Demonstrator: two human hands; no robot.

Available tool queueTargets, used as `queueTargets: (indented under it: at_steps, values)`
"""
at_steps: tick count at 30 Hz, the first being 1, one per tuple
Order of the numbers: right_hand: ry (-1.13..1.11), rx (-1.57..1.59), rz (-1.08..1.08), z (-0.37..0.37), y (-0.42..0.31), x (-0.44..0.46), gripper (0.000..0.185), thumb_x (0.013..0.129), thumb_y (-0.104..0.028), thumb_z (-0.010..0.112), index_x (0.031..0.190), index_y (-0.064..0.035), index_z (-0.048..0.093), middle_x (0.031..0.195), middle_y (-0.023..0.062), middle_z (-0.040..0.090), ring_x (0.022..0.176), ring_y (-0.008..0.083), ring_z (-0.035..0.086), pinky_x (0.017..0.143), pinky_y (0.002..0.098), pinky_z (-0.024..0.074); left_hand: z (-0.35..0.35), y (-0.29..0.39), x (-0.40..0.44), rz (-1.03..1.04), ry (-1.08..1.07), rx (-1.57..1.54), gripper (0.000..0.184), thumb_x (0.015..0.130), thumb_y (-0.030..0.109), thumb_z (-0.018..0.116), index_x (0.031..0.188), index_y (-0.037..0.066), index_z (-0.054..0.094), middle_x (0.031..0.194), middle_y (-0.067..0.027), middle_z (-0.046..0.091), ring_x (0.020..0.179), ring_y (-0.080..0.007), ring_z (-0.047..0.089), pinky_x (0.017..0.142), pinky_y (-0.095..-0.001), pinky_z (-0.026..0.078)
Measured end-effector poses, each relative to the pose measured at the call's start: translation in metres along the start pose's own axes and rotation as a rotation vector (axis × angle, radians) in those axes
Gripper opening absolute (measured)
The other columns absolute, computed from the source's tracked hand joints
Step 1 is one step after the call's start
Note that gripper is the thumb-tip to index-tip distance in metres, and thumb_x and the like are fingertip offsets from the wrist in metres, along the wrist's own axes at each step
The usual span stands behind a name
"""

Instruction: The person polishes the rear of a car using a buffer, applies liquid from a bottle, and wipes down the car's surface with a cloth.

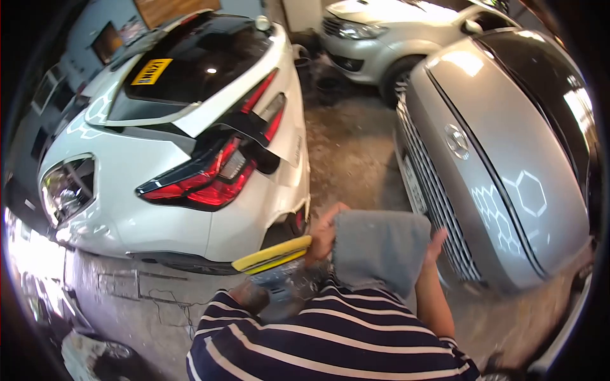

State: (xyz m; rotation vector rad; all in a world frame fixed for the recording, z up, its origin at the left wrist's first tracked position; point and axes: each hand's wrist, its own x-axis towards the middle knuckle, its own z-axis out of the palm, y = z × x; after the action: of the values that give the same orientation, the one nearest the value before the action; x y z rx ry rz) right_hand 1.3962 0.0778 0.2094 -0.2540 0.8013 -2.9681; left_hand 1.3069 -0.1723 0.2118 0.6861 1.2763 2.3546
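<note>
A grey cloth [381,244] is spread in front of my chest, its lower edge hanging against my striped shirt. My left hand [323,233] grips the cloth at its left edge, some fingers hidden behind it. At the right edge my right hand [434,247] holds the cloth, with fingertips pointing up and the rest of the hand partly covered. Beside my left wrist is a round yellow pad [272,254] with a dark band, seen edge-on. A greyish, shiny body [279,286] lies under the pad by my left forearm; its kind is unclear.
A white car [159,222] with red tail lights stands close on the left. On the right is a silver car [508,159], its grille facing me. Another silver vehicle [375,38] is parked behind. A metal frame [136,284] and cables [184,311] lie on the floor.
</note>
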Motion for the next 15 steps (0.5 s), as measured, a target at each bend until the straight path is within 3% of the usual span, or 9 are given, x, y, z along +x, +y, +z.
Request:
queueTargets:
  at_steps: [2,3,5,6,8,10,11,13,15]
  values:
    - [-0.053,-0.347,0.086,-0.037,-0.017,-0.004,0.071,0.095,-0.048,0.062,0.146,0.0000,0.049,0.141,0.0194,0.059,0.129,0.0330,0.058,0.111,0.0462,0.0453,0.004,-0.005,0.016,-0.045,0.017,-0.097,0.012,0.102,0.008,0.054,0.114,0.006,0.055,0.103,0.0010,0.059,0.095,-0.0059,0.055,0.084,-0.0223,0.045]
    - [-0.064,-0.345,0.093,-0.052,-0.032,-0.003,0.071,0.095,-0.048,0.062,0.146,0.0000,0.049,0.141,0.0194,0.059,0.129,0.0330,0.058,0.111,0.0462,0.0453,0.006,-0.007,0.025,-0.081,0.049,-0.040,0.011,0.103,0.010,0.053,0.114,0.006,0.055,0.101,0.0005,0.060,0.093,-0.0064,0.056,0.082,-0.0226,0.045]
    - [0.221,-0.287,0.336,-0.068,-0.051,0.005,0.072,0.094,-0.043,0.062,0.147,0.0037,0.046,0.145,0.0214,0.055,0.131,0.0348,0.055,0.112,0.0467,0.0436,0.005,-0.016,0.041,-0.120,0.091,0.018,0.011,0.105,0.012,0.053,0.113,0.006,0.055,0.099,0.0000,0.061,0.091,-0.0069,0.056,0.080,-0.0229,0.046]
    - [0.219,-0.285,0.342,-0.074,-0.060,0.008,0.072,0.094,-0.043,0.062,0.147,0.0037,0.046,0.145,0.0214,0.055,0.131,0.0348,0.055,0.112,0.0467,0.0436,-0.001,-0.025,0.051,-0.240,0.038,0.195,0.014,0.105,0.015,0.055,0.115,0.006,0.056,0.097,-0.0007,0.063,0.089,-0.0078,0.058,0.079,-0.0238,0.047]
    - [0.261,-0.018,0.078,-0.064,-0.088,0.019,0.068,0.096,-0.041,0.057,0.144,0.0066,0.047,0.142,0.0226,0.057,0.129,0.0350,0.057,0.111,0.0460,0.0445,-0.001,-0.033,0.068,-0.348,-0.008,0.369,0.017,0.105,0.018,0.057,0.116,0.005,0.057,0.096,-0.0015,0.064,0.087,-0.0087,0.059,0.078,-0.0246,0.048]
    - [0.277,-0.011,-0.022,-0.074,-0.109,0.028,0.066,0.098,-0.040,0.054,0.144,0.0068,0.047,0.142,0.0226,0.057,0.128,0.0348,0.058,0.111,0.0457,0.0447,0.003,-0.031,0.084,-0.390,-0.391,0.496,0.029,0.102,0.025,0.065,0.120,0.003,0.060,0.093,-0.0026,0.067,0.083,-0.0101,0.060,0.074,-0.0262,0.050]
    - [0.301,0.002,-0.129,-0.079,-0.116,0.034,0.065,0.099,-0.040,0.052,0.143,0.0071,0.048,0.141,0.0226,0.058,0.127,0.0346,0.058,0.110,0.0454,0.0449,0.003,-0.031,0.092,-0.385,-0.389,0.502,0.029,0.102,0.025,0.065,0.120,0.003,0.060,0.093,-0.0026,0.067,0.083,-0.0101,0.060,0.074,-0.0262,0.050]
    - [0.328,-0.016,-0.195,-0.085,-0.123,0.056,0.062,0.101,-0.039,0.049,0.143,0.0068,0.048,0.140,0.0219,0.059,0.127,0.0340,0.059,0.110,0.0447,0.0452,-0.003,-0.027,0.114,-0.562,-0.760,0.567,0.038,0.101,0.029,0.068,0.122,-0.001,0.059,0.100,-0.0058,0.069,0.088,-0.0130,0.064,0.078,-0.0278,0.051]
    - [0.357,-0.023,-0.264,-0.091,-0.124,0.084,0.059,0.103,-0.037,0.046,0.143,0.0065,0.049,0.139,0.0213,0.059,0.126,0.0335,0.059,0.110,0.0440,0.0454,-0.024,-0.045,0.134,-0.567,-0.801,0.548,0.038,0.099,0.032,0.070,0.118,0.000,0.062,0.097,-0.0041,0.069,0.086,-0.0115,0.062,0.076,-0.0268,0.051]
